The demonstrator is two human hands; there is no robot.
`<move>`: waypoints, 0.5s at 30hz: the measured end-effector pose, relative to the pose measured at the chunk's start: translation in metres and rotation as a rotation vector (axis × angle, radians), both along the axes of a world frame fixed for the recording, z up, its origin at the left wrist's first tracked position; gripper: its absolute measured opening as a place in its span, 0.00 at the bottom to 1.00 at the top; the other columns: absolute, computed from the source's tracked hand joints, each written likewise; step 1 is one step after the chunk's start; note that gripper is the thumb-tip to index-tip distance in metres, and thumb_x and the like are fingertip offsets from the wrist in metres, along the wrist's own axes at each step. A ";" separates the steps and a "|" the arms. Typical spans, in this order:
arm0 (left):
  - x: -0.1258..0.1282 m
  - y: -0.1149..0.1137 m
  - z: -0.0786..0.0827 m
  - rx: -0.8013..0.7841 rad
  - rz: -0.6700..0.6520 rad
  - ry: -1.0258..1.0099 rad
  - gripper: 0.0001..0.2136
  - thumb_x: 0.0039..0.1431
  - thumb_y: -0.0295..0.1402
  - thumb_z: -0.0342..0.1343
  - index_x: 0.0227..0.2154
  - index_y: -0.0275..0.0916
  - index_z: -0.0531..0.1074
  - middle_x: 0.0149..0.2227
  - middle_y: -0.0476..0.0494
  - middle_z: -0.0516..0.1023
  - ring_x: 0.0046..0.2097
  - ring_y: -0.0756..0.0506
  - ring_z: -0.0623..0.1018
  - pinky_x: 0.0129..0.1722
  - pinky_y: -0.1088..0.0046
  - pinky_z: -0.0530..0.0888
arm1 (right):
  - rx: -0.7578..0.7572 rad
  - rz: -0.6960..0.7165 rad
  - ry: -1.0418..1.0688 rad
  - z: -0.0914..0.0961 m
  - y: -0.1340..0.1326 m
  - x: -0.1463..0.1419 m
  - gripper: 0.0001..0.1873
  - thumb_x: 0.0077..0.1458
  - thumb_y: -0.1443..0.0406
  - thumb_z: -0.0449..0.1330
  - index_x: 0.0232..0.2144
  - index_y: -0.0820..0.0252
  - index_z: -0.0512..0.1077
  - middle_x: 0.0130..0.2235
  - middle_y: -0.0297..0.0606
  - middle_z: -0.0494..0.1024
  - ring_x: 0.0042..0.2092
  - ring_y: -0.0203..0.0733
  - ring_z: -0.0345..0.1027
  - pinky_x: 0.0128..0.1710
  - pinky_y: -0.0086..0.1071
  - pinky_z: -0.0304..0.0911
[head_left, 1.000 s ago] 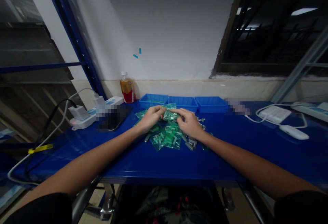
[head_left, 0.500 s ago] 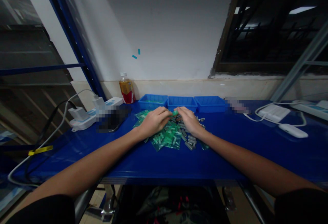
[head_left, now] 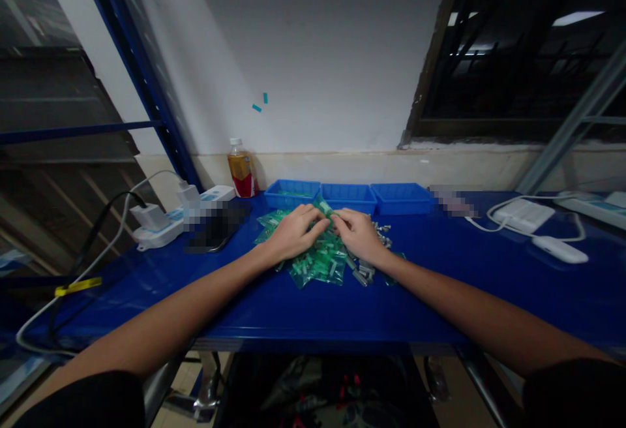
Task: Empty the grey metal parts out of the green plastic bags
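My left hand (head_left: 293, 232) and my right hand (head_left: 358, 234) meet over a heap of small green plastic bags (head_left: 317, 261) on the blue table (head_left: 303, 310). Together the fingertips of both hands pinch one green bag (head_left: 325, 211) just above the heap. Several small grey metal parts (head_left: 362, 271) lie loose to the right of the heap, under my right wrist. Filled green bags hold similar grey parts.
Three blue trays (head_left: 348, 194) stand in a row behind the heap. A drink bottle (head_left: 240, 168) stands at the back left near a power strip with chargers (head_left: 166, 219) and a dark phone (head_left: 215, 229). White devices with cables (head_left: 538, 226) lie to the right.
A second ago both hands held a green bag up flat; they then dropped onto the heap, and now pinch a bag between them again.
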State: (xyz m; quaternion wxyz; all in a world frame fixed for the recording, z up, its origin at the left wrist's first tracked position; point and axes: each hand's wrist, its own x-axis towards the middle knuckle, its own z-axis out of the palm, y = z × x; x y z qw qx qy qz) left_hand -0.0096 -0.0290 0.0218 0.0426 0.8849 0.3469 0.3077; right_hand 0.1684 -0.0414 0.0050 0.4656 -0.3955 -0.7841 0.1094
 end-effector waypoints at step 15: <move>-0.003 0.009 0.000 -0.208 0.196 -0.212 0.16 0.62 0.36 0.40 0.23 0.37 0.68 0.26 0.45 0.72 0.30 0.46 0.71 0.34 0.70 0.66 | 0.072 0.071 -0.055 0.001 -0.004 -0.001 0.14 0.55 0.68 0.54 0.41 0.56 0.76 0.39 0.40 0.77 0.39 0.40 0.70 0.40 0.35 0.63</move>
